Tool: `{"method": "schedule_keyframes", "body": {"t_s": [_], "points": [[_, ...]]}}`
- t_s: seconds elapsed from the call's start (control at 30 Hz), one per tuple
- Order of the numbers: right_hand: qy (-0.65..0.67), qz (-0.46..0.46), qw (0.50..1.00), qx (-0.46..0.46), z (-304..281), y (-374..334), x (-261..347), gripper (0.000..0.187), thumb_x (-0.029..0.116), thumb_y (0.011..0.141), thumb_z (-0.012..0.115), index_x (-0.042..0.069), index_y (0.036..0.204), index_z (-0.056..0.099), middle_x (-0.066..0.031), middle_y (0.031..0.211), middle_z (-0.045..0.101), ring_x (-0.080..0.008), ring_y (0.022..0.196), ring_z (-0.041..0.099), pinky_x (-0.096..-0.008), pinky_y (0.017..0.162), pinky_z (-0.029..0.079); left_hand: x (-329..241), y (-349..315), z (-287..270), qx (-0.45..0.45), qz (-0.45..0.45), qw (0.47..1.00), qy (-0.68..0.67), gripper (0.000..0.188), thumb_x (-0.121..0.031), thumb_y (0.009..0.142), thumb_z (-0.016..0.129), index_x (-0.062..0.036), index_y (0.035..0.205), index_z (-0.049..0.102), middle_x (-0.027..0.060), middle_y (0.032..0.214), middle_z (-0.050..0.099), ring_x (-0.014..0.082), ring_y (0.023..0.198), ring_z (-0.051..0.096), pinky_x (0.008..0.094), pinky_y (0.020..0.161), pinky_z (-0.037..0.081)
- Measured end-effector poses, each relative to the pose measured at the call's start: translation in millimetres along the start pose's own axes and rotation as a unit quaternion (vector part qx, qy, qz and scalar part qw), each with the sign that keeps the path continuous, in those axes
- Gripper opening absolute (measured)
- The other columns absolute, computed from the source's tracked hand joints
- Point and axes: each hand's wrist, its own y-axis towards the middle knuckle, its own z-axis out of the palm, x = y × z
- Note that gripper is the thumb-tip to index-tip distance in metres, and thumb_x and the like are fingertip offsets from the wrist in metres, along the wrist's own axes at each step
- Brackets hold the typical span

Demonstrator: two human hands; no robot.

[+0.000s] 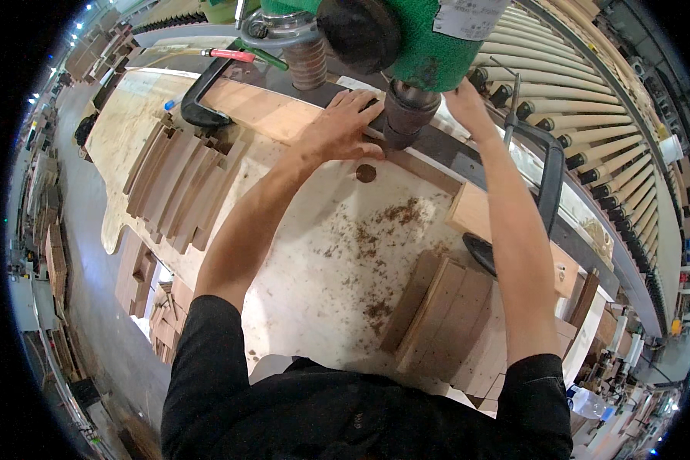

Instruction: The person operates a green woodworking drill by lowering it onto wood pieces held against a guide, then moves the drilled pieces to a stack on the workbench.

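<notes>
Left hand (pixel 345 126): loosely spread; narrow brown wooden strip (pixel 429 170) near dark metal chuck (pixel 406 115) seemingly steadied.
Right hand (pixel 464 106): partly hidden; grip cannot be told.
Black metal clamp (pixel 195 101): pale wooden board (pixel 264 112) presumably kept from shifting.

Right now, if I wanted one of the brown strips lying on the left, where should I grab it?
Strips like these are probably best pinched by the near end, coming from the near side: they lie close side by side, but staggered, so some ends jut out.
</notes>
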Motion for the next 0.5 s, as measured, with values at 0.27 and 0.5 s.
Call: {"method": "schedule_keyframes", "body": {"t_s": [0.27, 0.5], "points": [[-0.068, 0.044, 0.997, -0.020, -32, -42, 24, 0.055, 0.047, 0.090, 0.053, -0.004, 0.110, 0.054, -0.0296, 0.108, 0.061, -0.0444, 0.106, 0.056, -0.0461, 0.088, 0.043, -12, -22, 8, -0.071, -0.047, 0.996, 0.016, 0.076, -0.039, 0.068, 0.077, -0.0037, 0.127, 0.046, 0.0176, 0.130, 0.045, 0.0377, 0.125, 0.039, 0.0447, 0.105, 0.032], [-0.201, -0.031, 0.968, -0.146, -172, -101, 51, 0.057, 0.051, 0.093, 0.048, 0.000, 0.118, 0.050, -0.0308, 0.098, 0.061, -0.0488, 0.094, 0.057, -0.0518, 0.079, 0.045, -56, -51, 40, -0.155, -0.071, 0.985, -0.002, 0.036, -0.015, 0.076, 0.070, -0.0040, 0.107, 0.055, 0.0154, 0.110, 0.053, 0.0354, 0.103, 0.050, 0.0436, 0.089, 0.044]]}}
